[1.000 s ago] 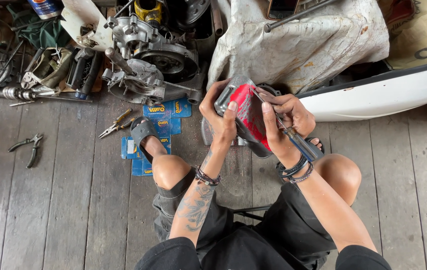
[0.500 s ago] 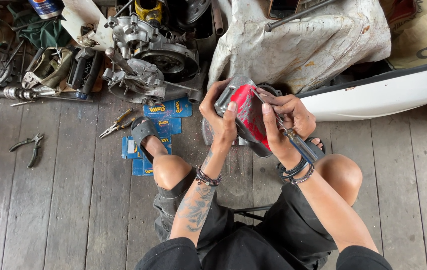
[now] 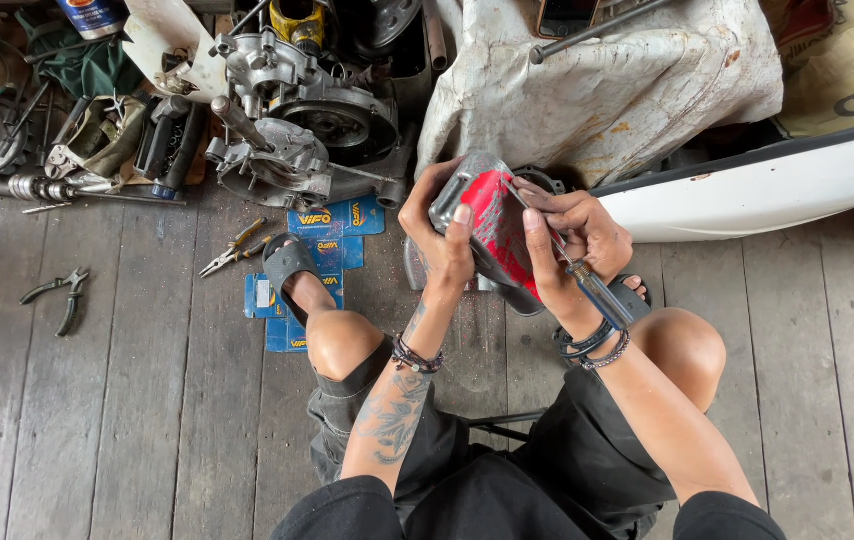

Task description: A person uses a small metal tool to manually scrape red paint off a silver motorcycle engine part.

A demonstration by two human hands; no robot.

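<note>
I sit low over a wooden plank floor with my knees apart. My left hand (image 3: 436,238) grips a red and grey metal part (image 3: 492,228) from its left side, thumb laid across the red face. My right hand (image 3: 569,245) holds a screwdriver (image 3: 587,285) with a clear handle, its shaft running up-left onto the top of the part. The tip is hidden against the part. Both wrists wear dark bracelets.
A dismantled engine casing (image 3: 292,130) lies ahead to the left. Needle-nose pliers (image 3: 235,247) rest by blue cardboard packs (image 3: 332,232) under my left foot; other pliers (image 3: 59,295) lie further left. A dirty white cloth (image 3: 607,90) covers a bulky thing; a white panel (image 3: 767,190) lies right.
</note>
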